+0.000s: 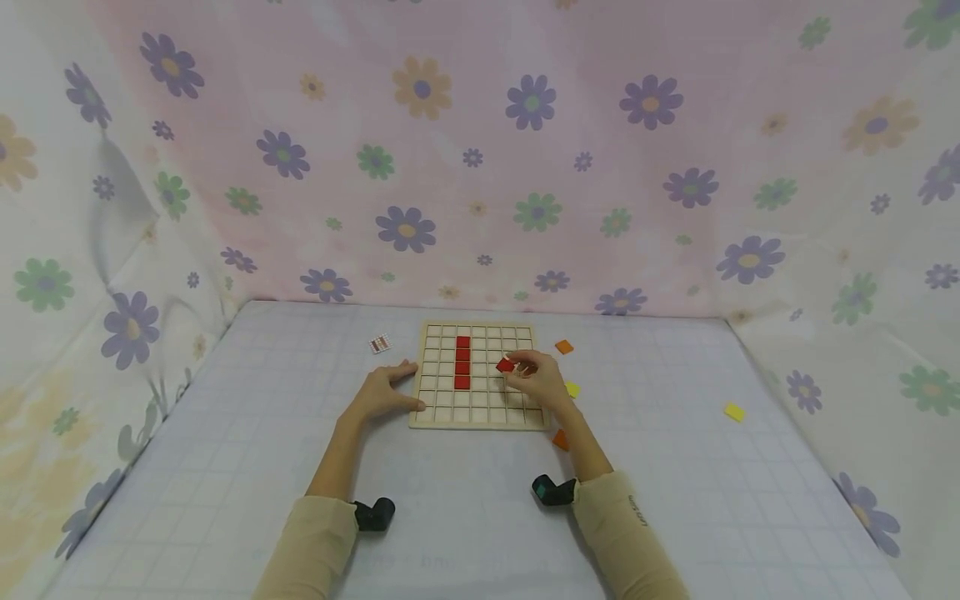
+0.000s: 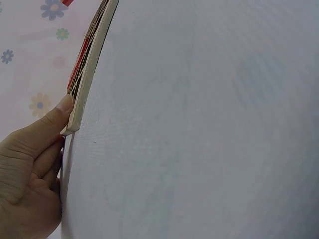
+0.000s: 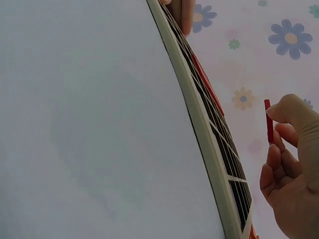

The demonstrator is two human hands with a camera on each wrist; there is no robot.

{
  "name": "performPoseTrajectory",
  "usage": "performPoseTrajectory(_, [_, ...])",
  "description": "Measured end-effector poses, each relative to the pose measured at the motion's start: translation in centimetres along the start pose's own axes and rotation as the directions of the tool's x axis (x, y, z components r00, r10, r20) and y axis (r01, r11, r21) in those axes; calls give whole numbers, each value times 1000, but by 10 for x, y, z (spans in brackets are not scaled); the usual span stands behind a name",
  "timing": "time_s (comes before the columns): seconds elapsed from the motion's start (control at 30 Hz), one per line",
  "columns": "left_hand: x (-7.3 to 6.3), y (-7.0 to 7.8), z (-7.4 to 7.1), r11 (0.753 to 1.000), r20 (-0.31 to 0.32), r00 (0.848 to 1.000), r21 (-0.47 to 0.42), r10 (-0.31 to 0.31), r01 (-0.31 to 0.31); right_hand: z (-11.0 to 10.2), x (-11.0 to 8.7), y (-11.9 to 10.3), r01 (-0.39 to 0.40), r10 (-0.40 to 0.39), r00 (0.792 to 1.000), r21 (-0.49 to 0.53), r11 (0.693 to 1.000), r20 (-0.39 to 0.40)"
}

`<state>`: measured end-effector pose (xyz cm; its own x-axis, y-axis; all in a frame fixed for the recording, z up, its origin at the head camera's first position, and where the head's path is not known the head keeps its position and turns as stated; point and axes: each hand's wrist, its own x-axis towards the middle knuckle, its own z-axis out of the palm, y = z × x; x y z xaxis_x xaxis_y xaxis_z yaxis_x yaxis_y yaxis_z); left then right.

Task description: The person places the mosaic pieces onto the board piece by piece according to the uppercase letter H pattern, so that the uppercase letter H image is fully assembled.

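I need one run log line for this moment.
left hand: touches grid board; right hand: pinches red tile; other red tiles: column on board

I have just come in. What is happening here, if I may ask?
A person pinches a red tile in the right hand, holding it above the grid board. The left hand touches the board's left edge. A column of red tiles sits in the grid, left of the held one. Orange tiles and yellow tiles lie to the right, outside the board.

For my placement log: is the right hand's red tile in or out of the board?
Out: the right hand pinches the red tile above the board.
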<state>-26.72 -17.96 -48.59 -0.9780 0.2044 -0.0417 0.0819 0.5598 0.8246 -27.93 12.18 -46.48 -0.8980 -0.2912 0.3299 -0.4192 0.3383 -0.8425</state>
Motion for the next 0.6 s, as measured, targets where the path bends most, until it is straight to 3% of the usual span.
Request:
performPoseTrajectory(0.13, [1,0,1,1000,4,1000,24,-13,13,12,3,15,38,-37,999,-23,999,36])
performPoseTrajectory(0.33, [1,0,-1,1000,4,1000,25,-10,10,26,4,22,142,-144,986,33,989,85])
performPoseTrajectory(0.6, [1,0,0,999,9,1000,25,-21,20,43,8,15,45,-36,981,-44,998,191])
